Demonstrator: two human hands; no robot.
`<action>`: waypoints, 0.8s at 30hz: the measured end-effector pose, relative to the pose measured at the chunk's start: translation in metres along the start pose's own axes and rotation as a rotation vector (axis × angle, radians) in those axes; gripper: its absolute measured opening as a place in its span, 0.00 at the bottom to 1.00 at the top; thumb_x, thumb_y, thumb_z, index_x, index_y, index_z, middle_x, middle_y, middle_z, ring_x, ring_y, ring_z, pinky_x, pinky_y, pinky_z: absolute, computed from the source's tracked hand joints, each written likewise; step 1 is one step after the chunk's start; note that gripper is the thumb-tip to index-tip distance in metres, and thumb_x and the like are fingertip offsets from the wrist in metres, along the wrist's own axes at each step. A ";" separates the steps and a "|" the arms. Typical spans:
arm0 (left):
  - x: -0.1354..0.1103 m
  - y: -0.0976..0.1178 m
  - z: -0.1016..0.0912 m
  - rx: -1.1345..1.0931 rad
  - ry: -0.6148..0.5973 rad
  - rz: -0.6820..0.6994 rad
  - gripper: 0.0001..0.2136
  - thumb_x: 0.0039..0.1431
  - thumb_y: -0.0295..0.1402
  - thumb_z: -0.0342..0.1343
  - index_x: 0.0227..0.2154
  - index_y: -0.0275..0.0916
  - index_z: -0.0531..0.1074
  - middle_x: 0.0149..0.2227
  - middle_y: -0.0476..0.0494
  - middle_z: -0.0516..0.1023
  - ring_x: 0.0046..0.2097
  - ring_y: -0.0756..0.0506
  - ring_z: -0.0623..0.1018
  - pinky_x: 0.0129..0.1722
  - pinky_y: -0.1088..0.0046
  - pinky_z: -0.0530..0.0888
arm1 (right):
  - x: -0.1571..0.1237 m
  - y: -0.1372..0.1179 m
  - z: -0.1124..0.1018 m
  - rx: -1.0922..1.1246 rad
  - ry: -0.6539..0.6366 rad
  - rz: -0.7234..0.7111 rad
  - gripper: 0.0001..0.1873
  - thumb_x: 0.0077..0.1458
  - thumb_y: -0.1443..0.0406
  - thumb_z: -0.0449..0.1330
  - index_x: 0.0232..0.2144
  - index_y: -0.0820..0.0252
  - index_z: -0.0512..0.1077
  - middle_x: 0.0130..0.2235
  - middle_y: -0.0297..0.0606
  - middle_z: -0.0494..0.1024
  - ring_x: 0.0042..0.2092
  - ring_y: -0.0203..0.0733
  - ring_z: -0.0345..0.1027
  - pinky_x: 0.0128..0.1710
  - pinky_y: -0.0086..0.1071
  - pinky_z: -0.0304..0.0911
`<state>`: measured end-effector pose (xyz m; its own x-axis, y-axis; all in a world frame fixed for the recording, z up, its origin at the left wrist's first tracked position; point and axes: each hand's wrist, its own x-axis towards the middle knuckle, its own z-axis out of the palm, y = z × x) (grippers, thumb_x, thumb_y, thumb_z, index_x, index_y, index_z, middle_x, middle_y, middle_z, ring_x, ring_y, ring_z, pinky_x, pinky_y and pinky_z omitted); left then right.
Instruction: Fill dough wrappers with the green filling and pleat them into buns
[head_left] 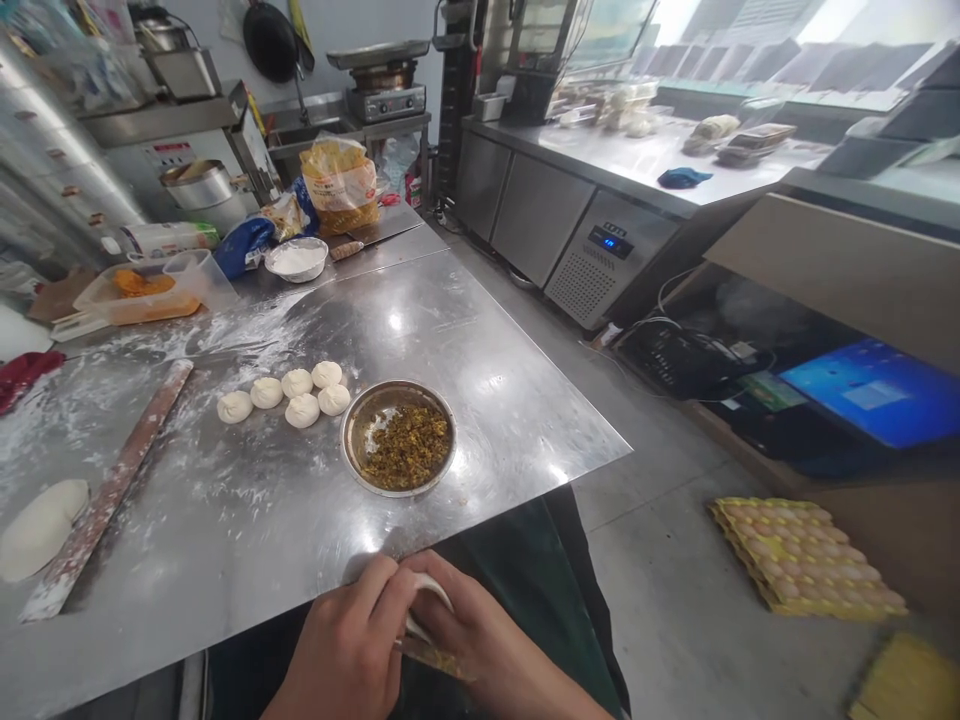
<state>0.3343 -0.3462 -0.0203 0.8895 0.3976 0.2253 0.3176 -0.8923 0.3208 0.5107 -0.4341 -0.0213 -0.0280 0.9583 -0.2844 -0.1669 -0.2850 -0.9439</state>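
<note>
Just past the near edge of the steel table [510,400], my left hand [349,640] and my right hand [487,635] come together, fingers curled round a white dough wrapper [435,588]. A brownish patch that looks like filling shows below it, between the palms; the fingers hide most of the wrapper. In front of my hands stands a steel bowl [365,412] with dark, chopped greenish-brown filling [409,445]. Several small pleated buns [301,411] sit in a cluster left of the bowl.
A floury rolling pin [112,485] and a flat piece of dough [41,530] lie at the left. Farther back are a flour bowl [297,260], a plastic tub [142,290] and a yellow bag [341,190]. Egg trays [810,560] rest on the floor at right.
</note>
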 end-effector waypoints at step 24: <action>-0.004 -0.004 0.002 0.021 0.002 -0.009 0.23 0.64 0.23 0.45 0.62 0.37 0.65 0.49 0.37 0.78 0.46 0.44 0.83 0.34 0.72 0.80 | -0.001 -0.010 -0.009 0.094 -0.053 -0.012 0.17 0.71 0.54 0.51 0.51 0.55 0.71 0.49 0.39 0.75 0.54 0.49 0.68 0.57 0.42 0.61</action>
<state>0.3299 -0.3448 -0.0244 0.8859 0.4059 0.2246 0.3322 -0.8930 0.3036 0.5209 -0.4328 -0.0129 -0.0770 0.9620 -0.2620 -0.2591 -0.2730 -0.9264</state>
